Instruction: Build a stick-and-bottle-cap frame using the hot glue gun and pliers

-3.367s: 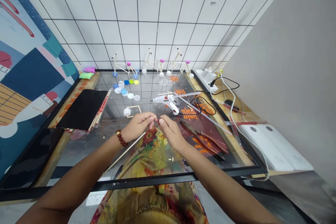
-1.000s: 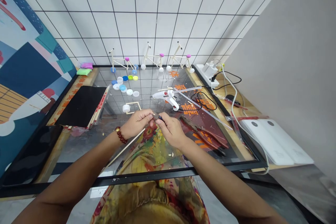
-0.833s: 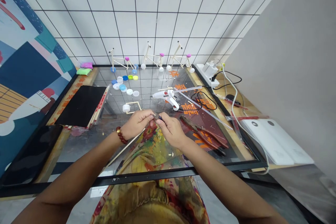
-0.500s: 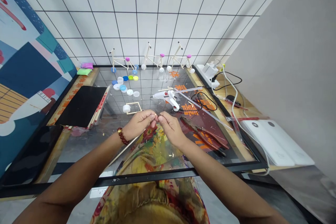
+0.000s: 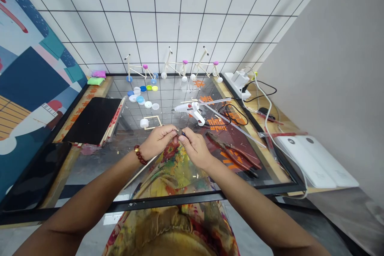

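Observation:
Both hands meet over the glass tabletop [image 5: 99,168], fingers pinched. My left hand [image 5: 160,138], with a beaded bracelet at the wrist, closes on something too small to name. In my right hand [image 5: 193,142], a small dark piece [image 5: 183,133] shows at the fingertips; its kind is unclear. Just beyond my left hand lies a thin stick frame [image 5: 154,118] with a white bottle cap [image 5: 144,123] at its corner. The white glue gun [image 5: 192,110] rests on its side beyond my right hand. Pliers with red handles [image 5: 234,155] lie to the right.
Several stick bicycle models [image 5: 174,66] stand along the back. Loose coloured bottle caps [image 5: 140,99] lie in front of them. A black board [image 5: 93,121] is at left, a power strip [image 5: 240,84] at back right, two white devices [image 5: 315,162] at right. A long stick [image 5: 139,173] lies near my left wrist.
My fingertips have parted slightly, and a small dark piece now shows at my right fingertips. The things on the table have stayed put.

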Demonstrator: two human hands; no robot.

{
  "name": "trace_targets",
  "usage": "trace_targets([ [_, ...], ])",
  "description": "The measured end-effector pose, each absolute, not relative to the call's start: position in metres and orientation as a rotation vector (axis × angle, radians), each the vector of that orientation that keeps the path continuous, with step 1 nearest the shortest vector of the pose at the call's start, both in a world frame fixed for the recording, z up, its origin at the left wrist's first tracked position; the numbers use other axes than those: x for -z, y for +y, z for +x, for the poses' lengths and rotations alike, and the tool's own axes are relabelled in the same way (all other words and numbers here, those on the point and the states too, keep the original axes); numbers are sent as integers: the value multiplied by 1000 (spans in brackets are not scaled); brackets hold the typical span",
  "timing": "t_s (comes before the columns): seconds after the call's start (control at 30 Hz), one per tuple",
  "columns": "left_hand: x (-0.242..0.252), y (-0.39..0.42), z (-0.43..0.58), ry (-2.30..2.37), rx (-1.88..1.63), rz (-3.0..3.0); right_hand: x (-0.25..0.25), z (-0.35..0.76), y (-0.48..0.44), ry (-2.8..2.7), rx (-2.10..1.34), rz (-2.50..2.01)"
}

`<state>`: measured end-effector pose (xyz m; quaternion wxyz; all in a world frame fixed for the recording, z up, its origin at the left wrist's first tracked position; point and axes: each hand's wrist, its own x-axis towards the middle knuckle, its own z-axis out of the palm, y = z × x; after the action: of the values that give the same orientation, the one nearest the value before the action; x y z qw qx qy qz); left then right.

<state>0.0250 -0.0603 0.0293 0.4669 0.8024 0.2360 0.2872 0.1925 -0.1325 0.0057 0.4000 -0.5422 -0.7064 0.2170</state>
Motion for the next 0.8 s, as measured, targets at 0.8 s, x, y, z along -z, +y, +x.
trace_targets([
  [0.8, -21, -55, 31, 582, -751, 1301, -3, 194, -129, -1789, -317, -1527],
])
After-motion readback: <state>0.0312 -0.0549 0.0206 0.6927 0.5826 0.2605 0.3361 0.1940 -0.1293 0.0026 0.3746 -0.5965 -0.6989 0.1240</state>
